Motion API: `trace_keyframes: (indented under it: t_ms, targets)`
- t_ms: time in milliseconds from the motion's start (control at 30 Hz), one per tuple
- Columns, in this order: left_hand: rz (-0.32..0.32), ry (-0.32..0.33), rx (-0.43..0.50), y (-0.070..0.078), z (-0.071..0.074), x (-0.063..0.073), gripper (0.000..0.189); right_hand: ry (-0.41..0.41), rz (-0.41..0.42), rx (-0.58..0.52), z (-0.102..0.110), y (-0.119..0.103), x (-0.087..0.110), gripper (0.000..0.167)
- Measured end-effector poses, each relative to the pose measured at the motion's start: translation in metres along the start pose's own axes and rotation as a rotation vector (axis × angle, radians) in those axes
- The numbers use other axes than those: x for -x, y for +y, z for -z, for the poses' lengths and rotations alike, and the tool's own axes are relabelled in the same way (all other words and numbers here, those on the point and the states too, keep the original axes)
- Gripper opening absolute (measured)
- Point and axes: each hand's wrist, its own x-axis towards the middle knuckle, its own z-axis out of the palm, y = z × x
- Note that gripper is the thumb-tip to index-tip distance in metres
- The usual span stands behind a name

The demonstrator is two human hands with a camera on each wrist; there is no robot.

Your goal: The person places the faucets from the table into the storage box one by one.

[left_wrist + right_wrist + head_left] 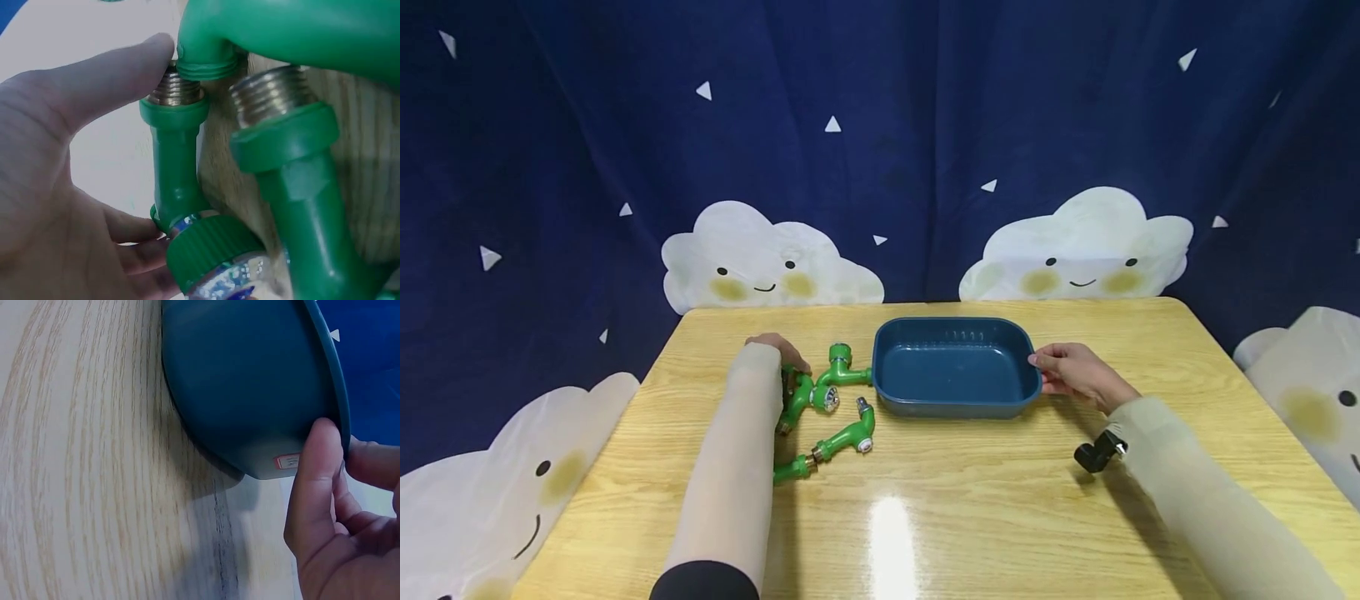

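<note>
At the left of the table, my left hand (781, 346) holds a green plastic faucet (175, 159) with a brass threaded end. In the left wrist view the thumb lies by the thread and the fingers reach the faucet's lower body. More green faucets crowd around it, one (853, 435) lying nearer the front and another (841, 367) touching the tray's left side. My right hand (1078, 375) pinches the right rim of a dark blue rectangular tray (955, 410), thumb on the outer wall and fingers over the edge. Nothing lies inside the tray.
The light wooden table (985, 517) carries everything. A dark blue curtain (910, 150) with white clouds stands right behind its far edge. A black camera mount (1097, 452) sticks out from the right wrist.
</note>
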Motion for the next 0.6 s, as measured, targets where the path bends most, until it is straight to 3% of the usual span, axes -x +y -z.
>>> trace_keyframes:
  t_ms: [100,200,267,367,500,600]
  targets:
    - [-0.007,-0.018,-0.033,-0.002,-0.004,-0.013,0.104,-0.002,-0.006,0.007,0.001,-0.001,0.000,0.038]
    - [0.000,-0.026,-0.064,-0.006,-0.009,-0.038,0.118,-0.003,-0.008,0.002,0.001,-0.001,0.000,0.038]
    - [0.012,-0.037,-0.061,-0.007,-0.010,-0.046,0.124,0.003,-0.002,-0.002,0.001,-0.002,0.001,0.036]
    - [0.036,-0.058,-0.047,-0.003,-0.007,-0.037,0.120,0.012,0.011,0.001,0.001,-0.002,0.002,0.033]
    - [0.045,-0.085,-0.006,0.004,0.000,-0.008,0.105,0.015,0.014,-0.001,0.001,-0.002,0.002,0.033]
    - [0.048,-0.090,0.006,0.006,0.004,0.000,0.104,0.005,0.002,-0.002,0.001,-0.002,0.003,0.036]
